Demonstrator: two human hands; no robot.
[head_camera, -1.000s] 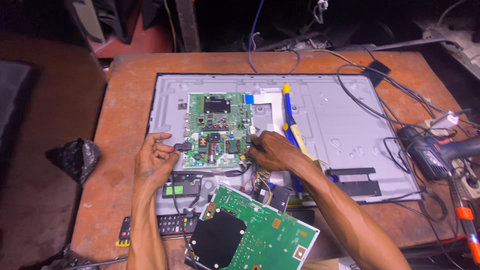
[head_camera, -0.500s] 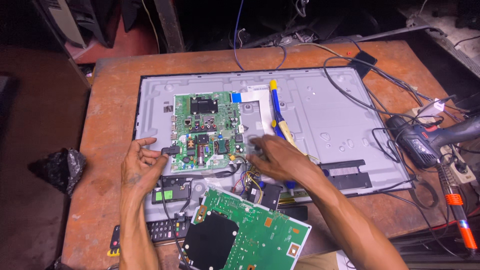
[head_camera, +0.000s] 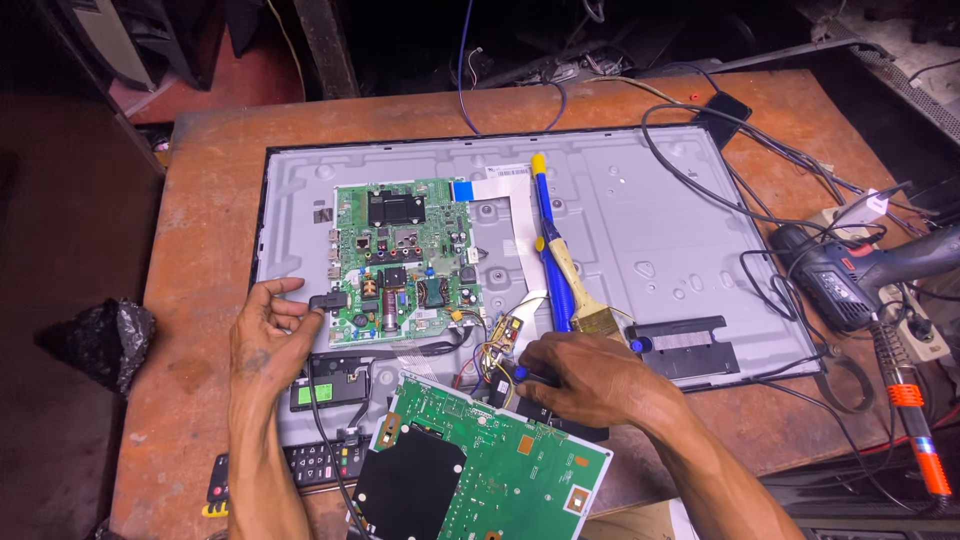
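You are looking down at a worn reddish desk (head_camera: 200, 200) that is carrying a large flat screen set lying face down, its grey metal back panel (head_camera: 640, 240) filling the space beyond both your hands. A green circuit board (head_camera: 405, 262) is sitting on that panel, just beyond and right of your left hand (head_camera: 268, 335). Your left hand is resting at the panel's edge with its fingers pinching a small black plug (head_camera: 330, 300) against the board's left side; a thin black cable is running from it back toward you.

A second green circuit board (head_camera: 480, 470), with a big black patch on it, is lying loose just in front of your right hand (head_camera: 585, 378), between your two forearms. Your right hand is curling closed around a small dark tool (head_camera: 520, 374) with a blue tip, its point touching a cluster of coloured wires just left of the hand.

A blue-handled paintbrush (head_camera: 560, 275) is lying on the panel just beyond your right hand. Far right of it, a blue power drill (head_camera: 850, 275) and an orange-handled soldering iron (head_camera: 915, 440) are lying among tangled cables. A black remote control (head_camera: 310, 462) is peeking out near your left forearm.
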